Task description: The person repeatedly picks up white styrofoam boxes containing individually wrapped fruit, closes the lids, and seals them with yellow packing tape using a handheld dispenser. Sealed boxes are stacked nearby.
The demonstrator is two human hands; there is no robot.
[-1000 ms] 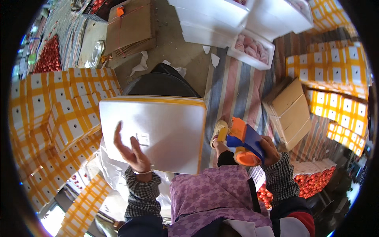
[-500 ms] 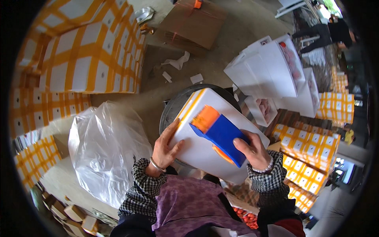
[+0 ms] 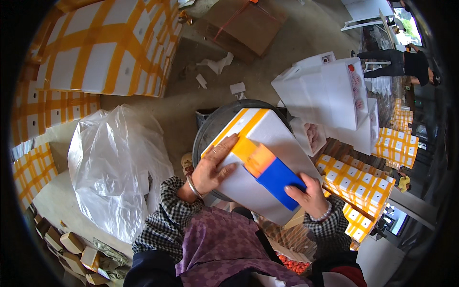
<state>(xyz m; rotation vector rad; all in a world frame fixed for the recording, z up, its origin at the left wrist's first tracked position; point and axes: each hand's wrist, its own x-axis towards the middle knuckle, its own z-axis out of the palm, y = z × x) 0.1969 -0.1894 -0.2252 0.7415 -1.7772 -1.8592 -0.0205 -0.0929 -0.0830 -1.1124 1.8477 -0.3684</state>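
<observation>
A white foam box (image 3: 272, 134) lies tilted on a round black stand (image 3: 205, 129) in front of me. Orange-yellow tape (image 3: 251, 122) runs over its upper left part. In my right hand (image 3: 313, 196) is a blue tape dispenser (image 3: 282, 184), its fingers wrapped round the handle end. From the dispenser's orange, motion-blurred front, tape reaches to the box's left side. My left hand (image 3: 213, 167) rests on that side, fingers stretched over the tape's edge and thumb apart on the white top. How far the tape sticks down under the dispenser is hidden.
Taped foam boxes (image 3: 91, 48) are stacked at the left, with more taped boxes (image 3: 358, 184) at the right. A clear plastic bag (image 3: 114, 167) lies left of me. Open white boxes (image 3: 325, 91) with netted fruit stand right. Flat cardboard (image 3: 244, 28) lies ahead; a person (image 3: 401, 64) stands far right.
The dispenser has tilted and moved slightly down and right, and a strip of tape now stretches from it to the box's left side. My left hand has shifted up onto the tape.
</observation>
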